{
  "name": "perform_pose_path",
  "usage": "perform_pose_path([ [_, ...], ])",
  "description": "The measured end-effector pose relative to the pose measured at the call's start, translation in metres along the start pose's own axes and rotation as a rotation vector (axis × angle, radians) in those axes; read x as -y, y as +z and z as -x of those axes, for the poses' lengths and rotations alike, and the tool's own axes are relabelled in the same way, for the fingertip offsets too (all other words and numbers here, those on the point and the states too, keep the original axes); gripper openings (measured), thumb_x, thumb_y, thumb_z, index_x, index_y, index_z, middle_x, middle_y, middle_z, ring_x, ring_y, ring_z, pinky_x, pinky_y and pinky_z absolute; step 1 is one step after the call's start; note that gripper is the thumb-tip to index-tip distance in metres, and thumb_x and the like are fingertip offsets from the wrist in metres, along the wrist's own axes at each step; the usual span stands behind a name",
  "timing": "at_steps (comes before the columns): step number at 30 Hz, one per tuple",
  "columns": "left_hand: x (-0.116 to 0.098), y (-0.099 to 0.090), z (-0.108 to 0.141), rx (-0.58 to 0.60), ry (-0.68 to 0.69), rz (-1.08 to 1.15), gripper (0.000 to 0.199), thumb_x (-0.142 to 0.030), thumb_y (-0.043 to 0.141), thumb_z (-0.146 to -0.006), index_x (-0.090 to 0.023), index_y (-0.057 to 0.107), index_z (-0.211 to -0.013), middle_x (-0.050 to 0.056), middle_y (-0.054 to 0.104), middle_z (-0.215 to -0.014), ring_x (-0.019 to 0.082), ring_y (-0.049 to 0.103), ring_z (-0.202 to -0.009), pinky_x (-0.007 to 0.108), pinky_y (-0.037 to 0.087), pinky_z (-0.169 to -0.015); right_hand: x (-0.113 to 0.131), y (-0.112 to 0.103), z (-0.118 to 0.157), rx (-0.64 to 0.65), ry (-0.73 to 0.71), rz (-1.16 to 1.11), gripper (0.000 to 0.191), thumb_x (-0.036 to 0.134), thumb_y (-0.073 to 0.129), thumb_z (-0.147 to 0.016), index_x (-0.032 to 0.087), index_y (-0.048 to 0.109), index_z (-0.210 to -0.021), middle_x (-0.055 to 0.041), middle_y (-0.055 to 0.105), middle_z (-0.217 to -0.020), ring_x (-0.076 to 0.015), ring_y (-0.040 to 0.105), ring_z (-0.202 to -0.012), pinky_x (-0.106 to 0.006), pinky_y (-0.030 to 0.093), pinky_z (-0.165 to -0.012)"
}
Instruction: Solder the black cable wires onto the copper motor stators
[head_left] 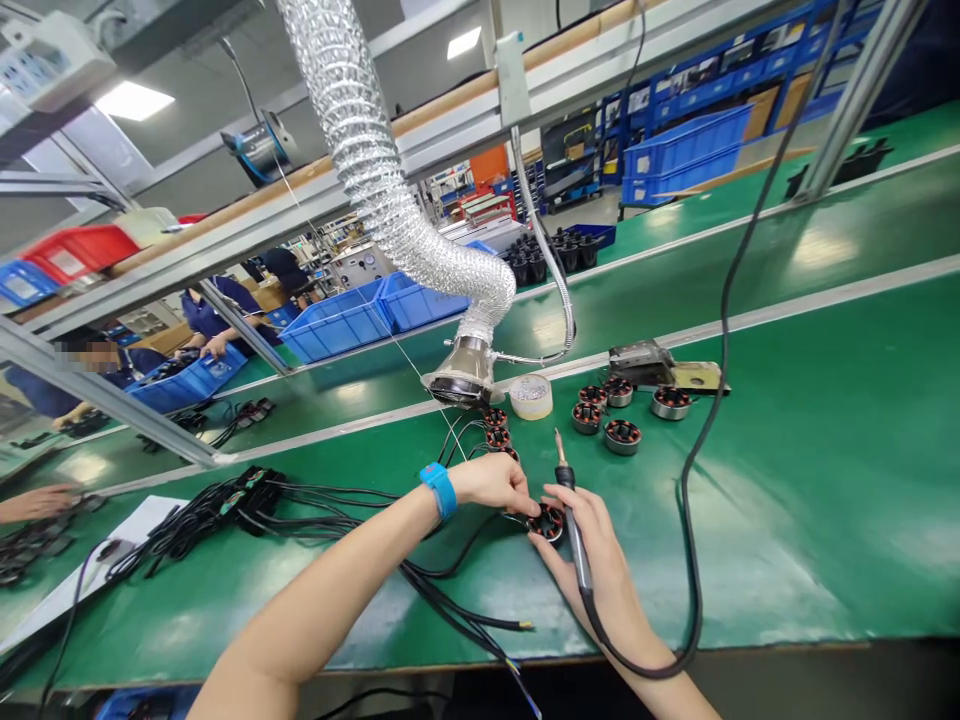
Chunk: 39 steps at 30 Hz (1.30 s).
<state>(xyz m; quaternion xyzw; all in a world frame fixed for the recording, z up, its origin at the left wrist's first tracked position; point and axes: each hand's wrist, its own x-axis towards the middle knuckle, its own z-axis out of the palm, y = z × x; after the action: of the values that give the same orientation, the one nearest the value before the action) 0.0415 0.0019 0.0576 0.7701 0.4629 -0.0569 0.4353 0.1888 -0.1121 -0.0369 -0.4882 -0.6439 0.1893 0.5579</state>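
Observation:
A small round motor stator (553, 532) with dark and orange windings rests on the green bench between my hands. My left hand (495, 482), with a blue wristband, is closed in a pinch at its upper left rim; the fingertips partly hide what they grip. A soldering iron (576, 540) lies across my right hand (606, 550), its tip pointing up and away from the stator. The thumb and forefinger of that hand also touch the stator's side. Black cables (450, 570) run below my left wrist, and a thin wire (405, 352) comes down from a spool (262, 148) towards that wrist.
A fume duct (465, 368) hangs over more stators (496, 437). Beside it stand a round tin (531, 397), several stators (622, 436) and a metal iron stand (641, 362). The iron's cord (694, 480) loops at right. Cable bundles (255, 497) lie left; co-workers (217, 315) sit across.

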Motion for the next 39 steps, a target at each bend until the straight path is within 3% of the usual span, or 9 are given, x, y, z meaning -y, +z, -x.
perform_pose_path([
  [3, 0.015, -0.007, 0.004, 0.159, 0.004, 0.204, 0.042, -0.057, 0.076, -0.069, -0.016, 0.068, -0.062, 0.0, 0.06, -0.06, 0.009, 0.039, -0.051, 0.025, 0.026, -0.05, 0.0, -0.001, 0.0, 0.003, -0.014, 0.014, 0.038, 0.025, 0.054, -0.095, 0.026, 0.048, -0.133, -0.0094, 0.047, -0.122, -0.0234, 0.063, -0.101, -0.038, 0.058, -0.086],
  [6, 0.026, -0.009, 0.016, 0.211, 0.047, 0.344, 0.047, -0.062, 0.072, -0.072, -0.016, 0.073, -0.071, 0.002, 0.064, -0.068, 0.008, 0.039, -0.052, 0.025, 0.026, -0.05, 0.0, -0.001, 0.001, 0.01, -0.015, 0.022, 0.038, 0.026, 0.054, -0.096, 0.026, 0.048, -0.134, -0.0097, 0.047, -0.122, -0.0234, 0.062, -0.101, -0.039, 0.057, -0.087],
  [11, 0.03, 0.0, 0.025, 0.083, -0.008, 0.453, 0.047, -0.062, 0.077, -0.069, -0.015, 0.071, -0.071, 0.001, 0.064, -0.067, 0.007, 0.041, -0.054, 0.023, 0.027, -0.051, 0.001, -0.002, 0.001, 0.023, -0.019, 0.022, 0.037, 0.027, 0.053, -0.098, 0.025, 0.048, -0.134, -0.0108, 0.048, -0.122, -0.0244, 0.061, -0.103, -0.04, 0.056, -0.089],
  [14, 0.022, 0.007, 0.022, 0.036, -0.029, 0.373, 0.052, -0.067, 0.07, -0.073, -0.014, 0.072, -0.072, 0.002, 0.066, -0.069, 0.009, 0.046, -0.056, 0.024, 0.028, -0.051, 0.001, -0.001, -0.001, 0.011, -0.041, 0.031, 0.035, 0.027, 0.053, -0.098, 0.024, 0.049, -0.133, -0.0108, 0.048, -0.121, -0.0248, 0.061, -0.104, -0.04, 0.056, -0.088],
  [18, 0.014, 0.012, 0.015, 0.028, -0.022, 0.287, 0.039, -0.052, 0.073, -0.073, -0.015, 0.069, -0.064, 0.001, 0.064, -0.063, 0.01, 0.051, -0.059, 0.024, 0.028, -0.052, -0.001, 0.001, -0.002, 0.005, -0.054, 0.045, 0.036, 0.026, 0.053, -0.097, 0.024, 0.049, -0.132, -0.0111, 0.048, -0.12, -0.025, 0.061, -0.104, -0.039, 0.057, -0.088],
  [21, 0.019, 0.014, 0.013, 0.05, -0.042, 0.437, 0.032, -0.046, 0.076, -0.069, -0.015, 0.07, -0.067, 0.001, 0.064, -0.065, 0.01, 0.052, -0.061, 0.023, 0.029, -0.052, -0.002, 0.001, -0.001, 0.008, -0.047, 0.057, 0.036, 0.025, 0.054, -0.096, 0.024, 0.049, -0.132, -0.011, 0.049, -0.121, -0.0248, 0.062, -0.103, -0.039, 0.058, -0.086],
  [28, 0.031, 0.023, 0.019, 0.061, -0.094, 0.819, 0.049, -0.051, 0.089, -0.051, -0.011, 0.072, -0.073, 0.003, 0.065, -0.074, 0.007, 0.049, -0.059, 0.022, 0.033, -0.054, 0.004, 0.001, -0.002, 0.007, -0.071, 0.037, 0.038, 0.023, 0.054, -0.095, 0.025, 0.05, -0.132, -0.0109, 0.051, -0.124, -0.0273, 0.059, -0.111, -0.043, 0.053, -0.094],
  [32, 0.032, 0.025, 0.019, 0.102, -0.098, 0.806, 0.048, -0.05, 0.091, -0.05, -0.011, 0.071, -0.071, -0.001, 0.061, -0.067, 0.006, 0.048, -0.055, 0.022, 0.033, -0.053, 0.007, 0.005, -0.007, 0.009, -0.068, -0.065, 0.033, 0.018, 0.049, -0.096, 0.026, 0.053, -0.128, -0.0086, 0.053, -0.118, -0.0217, 0.063, -0.098, -0.038, 0.054, -0.09],
  [39, 0.033, 0.022, 0.02, 0.107, -0.129, 0.77, 0.047, -0.049, 0.092, -0.048, -0.013, 0.067, -0.065, -0.003, 0.057, -0.061, 0.005, 0.043, -0.048, 0.022, 0.028, -0.048, 0.009, -0.001, -0.023, 0.161, -0.085, -0.172, 0.034, 0.014, 0.046, -0.096, 0.025, 0.051, -0.128, -0.0073, 0.053, -0.109, -0.0186, 0.065, -0.088, -0.034, 0.057, -0.085],
])
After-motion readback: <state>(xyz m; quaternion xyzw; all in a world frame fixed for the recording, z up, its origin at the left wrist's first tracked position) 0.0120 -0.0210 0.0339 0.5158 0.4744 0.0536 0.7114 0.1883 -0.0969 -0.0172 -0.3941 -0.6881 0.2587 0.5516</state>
